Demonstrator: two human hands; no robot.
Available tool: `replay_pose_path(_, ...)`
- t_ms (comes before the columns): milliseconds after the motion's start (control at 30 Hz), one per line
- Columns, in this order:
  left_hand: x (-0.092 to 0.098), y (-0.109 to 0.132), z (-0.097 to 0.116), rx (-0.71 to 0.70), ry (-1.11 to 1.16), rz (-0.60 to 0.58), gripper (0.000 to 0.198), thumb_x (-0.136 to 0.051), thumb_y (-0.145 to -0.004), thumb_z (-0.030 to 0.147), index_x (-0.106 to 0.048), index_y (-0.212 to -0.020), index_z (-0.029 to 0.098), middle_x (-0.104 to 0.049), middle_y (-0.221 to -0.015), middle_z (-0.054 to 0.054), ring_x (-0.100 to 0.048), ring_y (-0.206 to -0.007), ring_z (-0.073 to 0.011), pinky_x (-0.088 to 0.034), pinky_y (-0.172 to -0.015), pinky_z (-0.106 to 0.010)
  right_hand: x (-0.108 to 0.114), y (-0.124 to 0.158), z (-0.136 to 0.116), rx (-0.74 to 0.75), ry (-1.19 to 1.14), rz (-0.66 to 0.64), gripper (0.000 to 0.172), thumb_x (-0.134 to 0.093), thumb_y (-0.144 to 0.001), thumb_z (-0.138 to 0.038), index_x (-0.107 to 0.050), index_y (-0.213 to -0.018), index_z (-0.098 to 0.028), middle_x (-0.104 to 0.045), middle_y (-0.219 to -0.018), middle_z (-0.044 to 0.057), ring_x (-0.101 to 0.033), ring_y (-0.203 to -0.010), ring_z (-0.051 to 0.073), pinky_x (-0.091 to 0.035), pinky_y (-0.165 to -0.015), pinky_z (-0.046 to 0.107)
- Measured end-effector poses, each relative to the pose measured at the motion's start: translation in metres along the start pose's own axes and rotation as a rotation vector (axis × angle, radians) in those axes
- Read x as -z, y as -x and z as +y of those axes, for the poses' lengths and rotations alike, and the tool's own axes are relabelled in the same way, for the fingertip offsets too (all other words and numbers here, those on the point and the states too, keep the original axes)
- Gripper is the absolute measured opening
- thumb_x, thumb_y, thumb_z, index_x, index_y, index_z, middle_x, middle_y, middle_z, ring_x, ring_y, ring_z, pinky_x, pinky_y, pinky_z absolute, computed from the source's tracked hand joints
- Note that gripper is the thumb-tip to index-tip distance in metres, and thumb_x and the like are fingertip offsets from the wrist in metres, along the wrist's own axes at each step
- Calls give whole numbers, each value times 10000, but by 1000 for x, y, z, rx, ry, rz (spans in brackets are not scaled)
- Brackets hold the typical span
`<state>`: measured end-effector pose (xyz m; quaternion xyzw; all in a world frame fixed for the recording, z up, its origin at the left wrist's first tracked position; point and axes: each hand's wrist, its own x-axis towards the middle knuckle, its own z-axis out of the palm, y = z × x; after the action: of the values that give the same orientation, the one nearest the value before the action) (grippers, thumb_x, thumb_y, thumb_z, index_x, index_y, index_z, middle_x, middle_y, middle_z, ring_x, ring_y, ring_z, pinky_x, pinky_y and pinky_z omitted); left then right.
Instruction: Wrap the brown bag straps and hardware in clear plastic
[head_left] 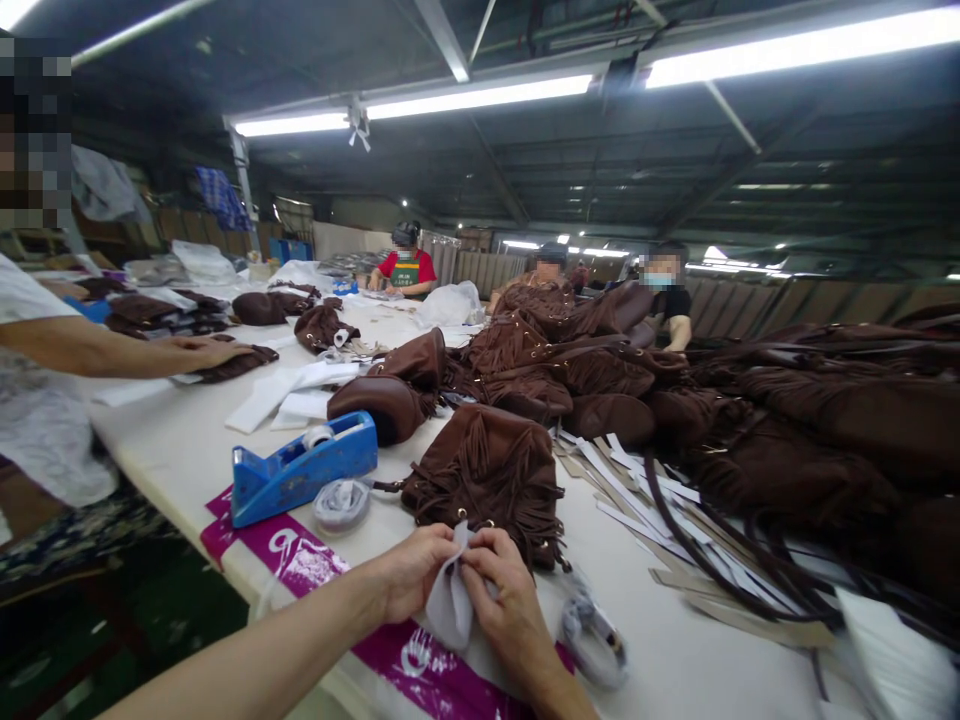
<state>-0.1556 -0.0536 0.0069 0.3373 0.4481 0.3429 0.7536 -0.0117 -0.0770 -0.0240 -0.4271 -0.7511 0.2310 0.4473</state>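
Observation:
My left hand (411, 570) and my right hand (504, 592) meet at the near table edge, both pinching a small pale grey piece of material (450, 600) between them. Just beyond my fingers lies a brown fringed suede bag (491, 478). A blue tape dispenser (300, 470) sits to the left of it, with a roll of clear tape (341, 502) beside it. Another tape roll (592, 630) lies right of my right hand. A magenta printed sheet (315, 560) lies under my forearm.
The long white table (172, 440) carries heaps of brown bags (787, 440) on the right, loose straps and card strips (675, 520). A person's arm (112, 350) reaches in at left onto brown pieces. Three more people work at the far end.

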Motion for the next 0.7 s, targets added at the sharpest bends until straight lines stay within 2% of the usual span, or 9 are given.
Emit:
replay_pose_path(133,-7,4,-5,-38,-23,43,335,-646,-568,218,-459,-846,208,-504,-628,61,-505,-538,-120,-386,-491,-219,-6,-4,-3,-36,-28,94,106,-575,-825,-176,-653,-759,-205,-591,-881,45,-551,-869,199,-434,-792,297)
replay_pose_path(267,-9,3,-9,-81,-142,145,239,-531,-690,187,-440,-910,207,-482,-643,61,-449,-468,-89,-344,-445,-195,2,-8,-10,-103,-181,44,52,-610,-781,-233,-632,-744,-202,-626,-835,29,-579,-833,196,-447,-775,290)
replay_pose_path(333,-7,2,-9,-90,-195,163,201,-470,-732,149,-432,-922,198,-485,-619,55,-435,-451,-85,-313,-425,-182,8,-8,-11,-227,-340,11,127,-617,-778,-330,-627,-789,-204,-642,-851,36,-612,-838,216,-479,-737,303)
replay_pose_path(400,-5,1,-9,-102,-240,162,192,-428,-761,125,-418,-939,195,-510,-612,43,-441,-452,-88,-296,-415,-175,12,-9,-10,-431,-458,23,280,-573,-796,-479,-591,-851,-205,-645,-841,47,-645,-763,227,-499,-597,297)
replay_pose_path(467,-3,-1,-10,-142,-300,166,166,-427,-793,147,-402,-948,201,-523,-611,45,-439,-445,-86,-294,-414,-173,10,-11,-7,-580,-438,35,386,-546,-791,-563,-552,-925,-201,-643,-753,41,-638,-629,215,-449,-461,267)
replay_pose_path(533,-1,-3,-12,-238,-360,159,150,-480,-817,223,-393,-938,209,-517,-606,60,-433,-439,-79,-306,-425,-172,4,-15,-2,-571,-338,50,448,-591,-771,-520,-532,-1052,-176,-630,-637,11,-605,-555,194,-416,-445,253)
replay_pose_path(600,1,-3,-15,-327,-380,134,257,-576,-795,335,-391,-926,214,-507,-591,73,-436,-435,-77,-319,-434,-175,-4,-19,-1,-518,-325,109,546,-655,-721,-419,-499,-1169,-148,-613,-570,-23,-584,-543,181,-424,-488,253)
replay_pose_path(700,-2,1,-20,-329,-339,102,449,-684,-707,487,-408,-939,220,-519,-562,71,-481,-434,-110,-350,-430,-196,-10,-23,-5,-546,-458,230,561,-700,-631,-326,-539,-1141,-153,-572,-540,-60,-547,-521,158,-419,-500,243)
